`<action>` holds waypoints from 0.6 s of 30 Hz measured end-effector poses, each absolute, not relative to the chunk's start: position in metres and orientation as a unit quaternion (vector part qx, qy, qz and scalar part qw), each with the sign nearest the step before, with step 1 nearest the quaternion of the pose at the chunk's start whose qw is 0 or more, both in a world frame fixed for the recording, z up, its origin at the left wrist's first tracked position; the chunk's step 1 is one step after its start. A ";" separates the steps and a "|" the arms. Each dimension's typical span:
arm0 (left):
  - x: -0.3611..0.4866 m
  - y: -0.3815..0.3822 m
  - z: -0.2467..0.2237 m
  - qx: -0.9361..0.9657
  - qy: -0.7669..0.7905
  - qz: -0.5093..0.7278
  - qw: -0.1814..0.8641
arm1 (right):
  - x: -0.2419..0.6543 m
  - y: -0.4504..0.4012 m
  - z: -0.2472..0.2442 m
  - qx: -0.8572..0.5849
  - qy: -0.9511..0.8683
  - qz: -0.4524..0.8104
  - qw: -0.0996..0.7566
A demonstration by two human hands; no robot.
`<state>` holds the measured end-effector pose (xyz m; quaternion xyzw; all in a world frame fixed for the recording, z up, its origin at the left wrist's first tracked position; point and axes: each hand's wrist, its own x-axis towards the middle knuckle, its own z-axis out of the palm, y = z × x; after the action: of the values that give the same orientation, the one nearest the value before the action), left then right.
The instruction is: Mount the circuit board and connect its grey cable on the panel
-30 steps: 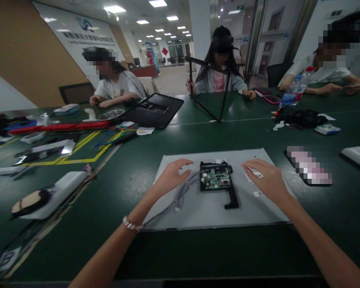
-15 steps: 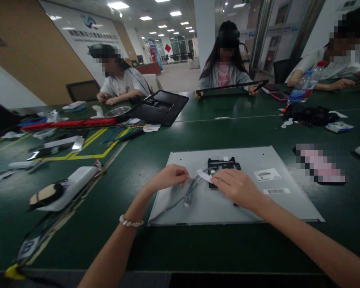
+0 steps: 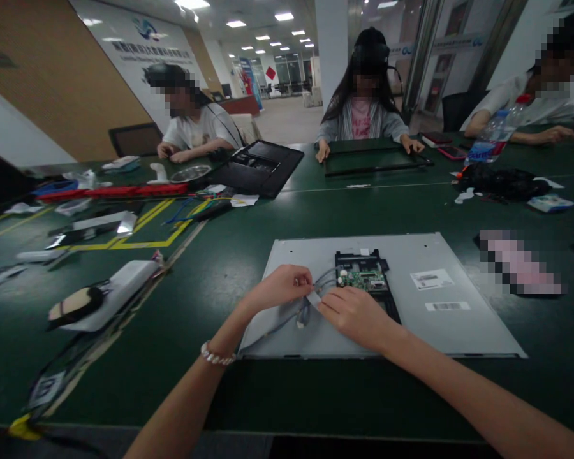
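Observation:
My right hand [image 3: 354, 312] pinches the lower end of a short white strip that looks like tape [image 3: 313, 298]. My left hand [image 3: 287, 284] has its fingers curled together at the strip's upper end, beside thin grey cables [image 3: 300, 312]; what lies between those fingers is hidden. The cables run from a green circuit board [image 3: 363, 279] in a black plastic bracket [image 3: 393, 306]. Bracket and board rest on a flat grey metal panel [image 3: 425, 331] lying on the table, and my right hand covers the bracket's lower left part.
On the green table [image 3: 249, 395], a pixelated pink object [image 3: 519, 261] lies right of the panel. A white device with a black strap [image 3: 110, 293] is to the left. Farther back are a black laptop-like casing [image 3: 261, 167], a bottle [image 3: 488, 140] and a person holding a black frame [image 3: 377, 171].
My right hand has moved left with the white strip, uncovering the circuit board. My left hand has come right to meet the strip. Across the table, a person has lowered the black frame.

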<state>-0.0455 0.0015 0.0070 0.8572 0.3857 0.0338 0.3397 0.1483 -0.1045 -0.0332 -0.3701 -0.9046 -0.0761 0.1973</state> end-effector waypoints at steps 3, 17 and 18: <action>-0.044 0.001 0.003 0.865 0.389 0.035 0.315 | 0.146 -0.105 -0.036 -0.373 -0.905 -0.072 0.192; -0.044 0.001 0.003 0.854 0.410 0.005 0.319 | 0.149 -0.117 -0.033 -0.330 -0.924 0.009 0.192; -0.044 0.001 0.002 0.854 0.411 0.006 0.317 | 0.149 -0.118 -0.033 -0.330 -0.925 0.010 0.190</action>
<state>-0.0443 0.0011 0.0025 0.8544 0.4114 0.0056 0.3173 0.1488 -0.1178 -0.0335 -0.3302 -0.9245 0.0101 0.1900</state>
